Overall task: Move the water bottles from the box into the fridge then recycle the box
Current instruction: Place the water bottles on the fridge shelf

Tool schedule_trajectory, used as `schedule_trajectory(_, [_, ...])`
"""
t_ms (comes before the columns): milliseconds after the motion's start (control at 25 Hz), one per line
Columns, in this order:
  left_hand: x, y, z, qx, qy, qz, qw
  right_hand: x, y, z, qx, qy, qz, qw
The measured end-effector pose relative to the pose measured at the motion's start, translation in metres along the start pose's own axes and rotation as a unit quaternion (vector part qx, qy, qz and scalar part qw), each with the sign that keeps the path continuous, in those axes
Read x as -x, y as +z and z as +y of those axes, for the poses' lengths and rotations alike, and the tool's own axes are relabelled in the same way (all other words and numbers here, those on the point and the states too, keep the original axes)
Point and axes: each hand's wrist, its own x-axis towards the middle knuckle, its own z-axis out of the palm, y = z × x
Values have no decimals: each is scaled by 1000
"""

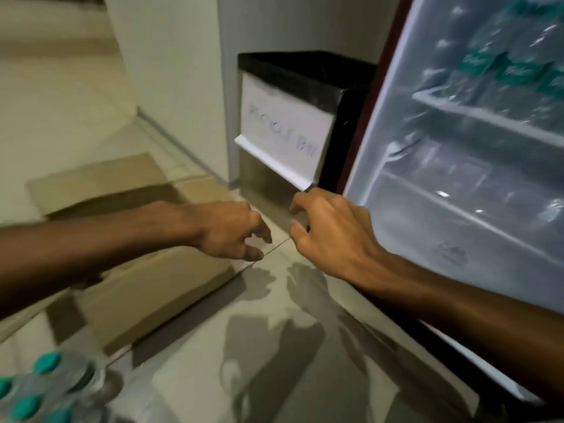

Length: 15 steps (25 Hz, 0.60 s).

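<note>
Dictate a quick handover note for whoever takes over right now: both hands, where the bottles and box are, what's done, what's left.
Left hand: holds nothing, fingers loosely curled, over the floor beside the cardboard box.
Right hand: holds nothing, in front of the recycle bin.
Box: on the floor, flaps open, inside not visible.
Done: bottles on the upper shelf of the open fridge.
Left: teal-capped bottles at lower left are outside the fridge; box not yet in the bin.

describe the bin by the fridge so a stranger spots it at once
Find the open fridge on the right. Just left of it stands a steel bin lined with a black bag. Unlike the brown cardboard box on the floor, it bears a white paper sign.
</note>
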Motion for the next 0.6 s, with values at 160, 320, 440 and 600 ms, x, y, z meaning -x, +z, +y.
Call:
schedule_trajectory(160, [42,53,-21,6,-31,-89,996,15,35,-34,-29,-72,-73,994])
schedule_trajectory(320, [88,104,-43,43,-60,-190,979,27,62,-59,-53,-130,-132,981])
schedule_trajectory(440, [113,135,-54,-4,-80,-263,962,31,80,-72,-69,-162,-155,972])
schedule_trajectory(600, [137,157,-68,-35,-135,-322,936,30,91,-84,-68,-176,-149,971])
